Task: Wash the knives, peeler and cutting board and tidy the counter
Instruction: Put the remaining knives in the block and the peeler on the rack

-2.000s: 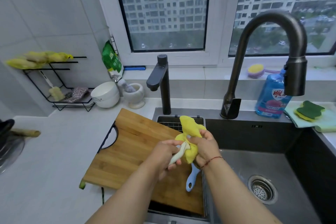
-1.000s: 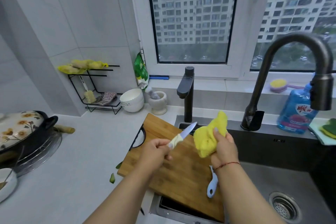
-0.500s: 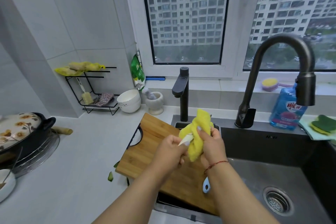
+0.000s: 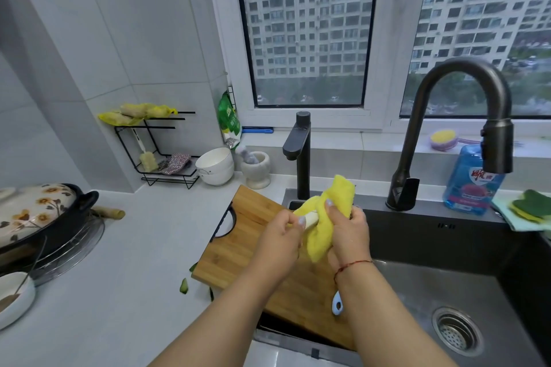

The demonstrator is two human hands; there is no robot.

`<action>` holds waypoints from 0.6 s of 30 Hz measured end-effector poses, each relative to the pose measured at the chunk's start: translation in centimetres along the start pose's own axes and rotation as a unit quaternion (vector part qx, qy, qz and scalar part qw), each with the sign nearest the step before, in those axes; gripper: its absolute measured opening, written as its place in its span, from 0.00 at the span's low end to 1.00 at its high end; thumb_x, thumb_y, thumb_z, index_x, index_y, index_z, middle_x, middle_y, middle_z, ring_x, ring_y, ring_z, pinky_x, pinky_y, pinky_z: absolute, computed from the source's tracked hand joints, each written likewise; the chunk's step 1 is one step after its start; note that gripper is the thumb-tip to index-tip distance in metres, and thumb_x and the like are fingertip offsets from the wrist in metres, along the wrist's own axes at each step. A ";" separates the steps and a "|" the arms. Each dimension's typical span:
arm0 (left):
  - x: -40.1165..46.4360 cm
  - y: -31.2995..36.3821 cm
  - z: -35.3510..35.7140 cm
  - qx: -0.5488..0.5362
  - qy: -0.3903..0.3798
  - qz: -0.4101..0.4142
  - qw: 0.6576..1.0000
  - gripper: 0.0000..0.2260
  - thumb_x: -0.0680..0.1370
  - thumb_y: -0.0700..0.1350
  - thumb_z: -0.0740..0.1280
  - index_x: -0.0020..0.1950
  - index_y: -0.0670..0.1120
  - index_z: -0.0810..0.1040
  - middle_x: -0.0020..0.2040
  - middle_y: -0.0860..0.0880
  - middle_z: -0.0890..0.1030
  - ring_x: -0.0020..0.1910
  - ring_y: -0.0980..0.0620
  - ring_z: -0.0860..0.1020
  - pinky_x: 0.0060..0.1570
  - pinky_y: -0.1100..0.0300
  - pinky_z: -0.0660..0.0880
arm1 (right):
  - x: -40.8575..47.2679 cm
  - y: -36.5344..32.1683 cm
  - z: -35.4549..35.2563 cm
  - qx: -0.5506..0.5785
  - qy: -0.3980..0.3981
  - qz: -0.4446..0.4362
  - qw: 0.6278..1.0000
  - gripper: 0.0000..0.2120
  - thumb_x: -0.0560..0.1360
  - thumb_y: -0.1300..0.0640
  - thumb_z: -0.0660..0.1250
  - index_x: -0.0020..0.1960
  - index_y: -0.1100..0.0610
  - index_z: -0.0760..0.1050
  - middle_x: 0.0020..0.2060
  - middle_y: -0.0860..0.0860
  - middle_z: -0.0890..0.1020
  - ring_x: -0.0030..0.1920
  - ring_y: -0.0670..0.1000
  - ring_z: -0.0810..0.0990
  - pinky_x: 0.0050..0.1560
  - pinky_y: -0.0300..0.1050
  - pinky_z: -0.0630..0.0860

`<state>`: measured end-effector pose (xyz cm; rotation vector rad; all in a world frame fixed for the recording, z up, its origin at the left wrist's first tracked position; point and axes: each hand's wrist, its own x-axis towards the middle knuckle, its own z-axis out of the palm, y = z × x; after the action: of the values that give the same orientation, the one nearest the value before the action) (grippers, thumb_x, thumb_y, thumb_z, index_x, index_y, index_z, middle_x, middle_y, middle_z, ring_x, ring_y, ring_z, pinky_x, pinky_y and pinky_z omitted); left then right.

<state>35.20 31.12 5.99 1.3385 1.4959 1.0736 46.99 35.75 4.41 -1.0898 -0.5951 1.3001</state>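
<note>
We are judging the job as early: the cutting board (image 4: 256, 250) is lying half over the sink (image 4: 417, 283), the peeler (image 4: 337, 306) resting on it beneath our right forearm, green scraps (image 4: 184, 286) left of the board. Above the board, our left hand (image 4: 280, 243) is gripping the knife (image 4: 310, 219) by its handle, while our right hand (image 4: 347, 235) is clutching the yellow cloth (image 4: 323, 223) around the blade, which is hidden.

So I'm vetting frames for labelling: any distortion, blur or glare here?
Head view: wide-angle bend bows the window frame; the tap and both hands look sharp enough; daylight is soft, no harsh glare; the knife blade is hidden by the cloth.
</note>
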 end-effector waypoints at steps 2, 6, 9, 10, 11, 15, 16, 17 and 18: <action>-0.2 0.2 -0.3 -0.014 0.007 -0.006 1.000 0.14 0.82 0.51 0.59 0.38 0.48 0.68 0.32 0.51 0.70 0.25 0.57 0.64 0.25 0.62 0.60 | 0.8 -0.2 -0.3 0.003 0.039 0.001 0.999 0.08 0.75 0.56 0.69 0.51 0.56 0.73 0.49 0.57 0.81 0.46 0.55 0.81 0.52 0.54 0.78; -0.8 0.3 -1.0 -0.006 0.009 -0.013 1.000 0.14 0.81 0.54 0.60 0.39 0.48 0.71 0.30 0.52 0.70 0.24 0.57 0.64 0.25 0.63 0.61 | 1.7 -1.0 -1.2 0.011 0.049 0.008 0.999 0.18 0.75 0.56 0.70 0.62 0.60 0.72 0.51 0.58 0.80 0.47 0.56 0.80 0.50 0.52 0.77; -1.1 0.3 -1.2 -0.020 0.002 -0.028 0.999 0.08 0.80 0.53 0.63 0.47 0.50 0.77 0.33 0.52 0.74 0.26 0.57 0.67 0.26 0.62 0.65 | 1.5 -1.2 -1.2 0.018 0.065 -0.001 0.998 0.22 0.74 0.59 0.71 0.65 0.61 0.70 0.54 0.58 0.80 0.50 0.57 0.80 0.49 0.51 0.77; -1.2 0.2 -1.3 -0.024 0.003 -0.034 0.999 0.05 0.79 0.51 0.64 0.50 0.51 0.77 0.36 0.51 0.76 0.28 0.56 0.69 0.26 0.62 0.67 | 1.5 -1.3 -1.2 0.022 0.069 -0.004 0.997 0.22 0.74 0.59 0.71 0.65 0.61 0.69 0.54 0.57 0.79 0.50 0.56 0.80 0.48 0.50 0.76; -1.2 0.1 -1.4 -0.019 0.007 -0.036 0.999 0.03 0.79 0.48 0.64 0.51 0.50 0.76 0.39 0.49 0.78 0.29 0.55 0.72 0.27 0.61 0.69 | 1.4 -1.6 -1.2 0.029 0.070 -0.007 0.997 0.21 0.74 0.59 0.70 0.65 0.60 0.70 0.53 0.56 0.79 0.49 0.55 0.79 0.48 0.49 0.76; -1.3 -0.5 -1.5 0.019 0.046 -0.013 0.999 0.01 0.79 0.46 0.65 0.50 0.51 0.75 0.44 0.50 0.81 0.36 0.56 0.78 0.35 0.59 0.78 | 0.7 -2.0 -0.6 0.108 0.029 0.006 0.994 0.11 0.79 0.52 0.63 0.60 0.52 0.68 0.48 0.51 0.79 0.48 0.53 0.79 0.51 0.52 0.75; -1.3 -0.6 -1.5 0.030 0.054 -0.007 0.998 0.01 0.79 0.47 0.66 0.49 0.51 0.75 0.43 0.51 0.81 0.37 0.55 0.79 0.36 0.57 0.79 | 0.3 -1.7 -0.2 0.117 0.010 0.019 0.993 0.10 0.80 0.50 0.60 0.60 0.51 0.67 0.48 0.52 0.79 0.50 0.54 0.79 0.54 0.54 0.75; -1.2 -0.7 -1.3 0.050 0.062 0.002 0.997 0.02 0.78 0.48 0.67 0.48 0.52 0.76 0.42 0.52 0.81 0.38 0.54 0.79 0.37 0.55 0.78 | -0.2 -1.3 0.2 0.115 -0.008 0.034 0.993 0.10 0.81 0.49 0.58 0.60 0.51 0.67 0.50 0.53 0.79 0.52 0.56 0.79 0.56 0.56 0.75; -1.2 -0.7 -1.2 0.076 0.071 0.014 0.995 0.03 0.77 0.50 0.68 0.47 0.53 0.77 0.42 0.52 0.81 0.39 0.54 0.79 0.36 0.56 0.77 | -0.6 -0.8 0.5 0.113 -0.027 0.050 0.992 0.12 0.81 0.49 0.58 0.61 0.52 0.68 0.51 0.55 0.79 0.53 0.57 0.79 0.58 0.58 0.75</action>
<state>33.94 29.83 5.71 1.4146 1.6965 1.1100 46.74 35.38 5.46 -0.9095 -0.4247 1.4508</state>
